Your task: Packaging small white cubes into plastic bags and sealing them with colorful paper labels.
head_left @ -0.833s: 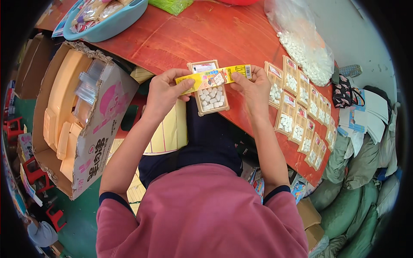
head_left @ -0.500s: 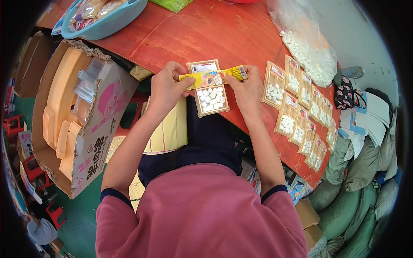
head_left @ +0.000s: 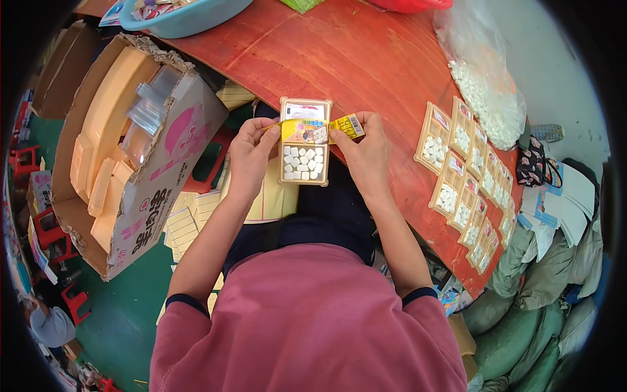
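Note:
A shallow tan plastic box with white cube-like pieces in its lower part lies at the near edge of the red table, its near end jutting past the edge. Across its middle runs a printed yellow paper band. At the band's left end, against the box's side, my left hand is closed in a pinch; its fingertips are partly hidden. My right hand pinches the band's other end, which sticks out past the box's right side. A white and red card shows in the box's far part.
Rows of similar filled boxes stand on the red table at right, near a clear bag of white pieces. A blue basin and a red basin sit at the far side. An open carton holds orange plastic parts at left.
The band's left end no longer sticks out flat; it now bends down at the box's side. The box sits straighter in view, and my left hand has come in beside it.

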Motion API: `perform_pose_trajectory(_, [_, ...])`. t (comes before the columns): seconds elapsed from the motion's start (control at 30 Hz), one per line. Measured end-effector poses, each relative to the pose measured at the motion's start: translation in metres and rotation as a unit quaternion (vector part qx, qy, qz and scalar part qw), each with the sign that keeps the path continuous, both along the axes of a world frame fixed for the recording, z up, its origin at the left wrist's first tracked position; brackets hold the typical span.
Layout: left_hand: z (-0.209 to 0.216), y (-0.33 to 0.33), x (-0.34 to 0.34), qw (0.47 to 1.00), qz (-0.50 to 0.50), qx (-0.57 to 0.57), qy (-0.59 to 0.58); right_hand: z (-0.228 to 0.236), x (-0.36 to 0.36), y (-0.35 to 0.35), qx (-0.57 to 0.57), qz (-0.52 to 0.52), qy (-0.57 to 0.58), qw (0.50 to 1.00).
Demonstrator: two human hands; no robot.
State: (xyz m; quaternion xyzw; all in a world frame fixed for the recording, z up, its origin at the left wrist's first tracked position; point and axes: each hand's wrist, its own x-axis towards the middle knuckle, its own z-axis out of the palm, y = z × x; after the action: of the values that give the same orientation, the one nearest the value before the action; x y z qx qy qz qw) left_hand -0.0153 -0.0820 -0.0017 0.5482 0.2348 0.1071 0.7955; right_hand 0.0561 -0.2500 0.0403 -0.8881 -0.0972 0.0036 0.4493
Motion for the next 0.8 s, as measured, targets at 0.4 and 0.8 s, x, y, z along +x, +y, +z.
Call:
perform_pose_trajectory(0.4, [-0.016, 0.018, -0.002, 1.000, -0.008, -0.002, -0.016, -0.005, -0.002, 0.001, -0.001, -0.003, -0.007, 1.000])
perform_pose_trajectory(0.8, [-0.025, 0.018, 0.011, 0.997, -0.003, -0.060, 0.046, -0.009, -0.002, 0.003, -0.036, -0.019, -0.023, 0.999])
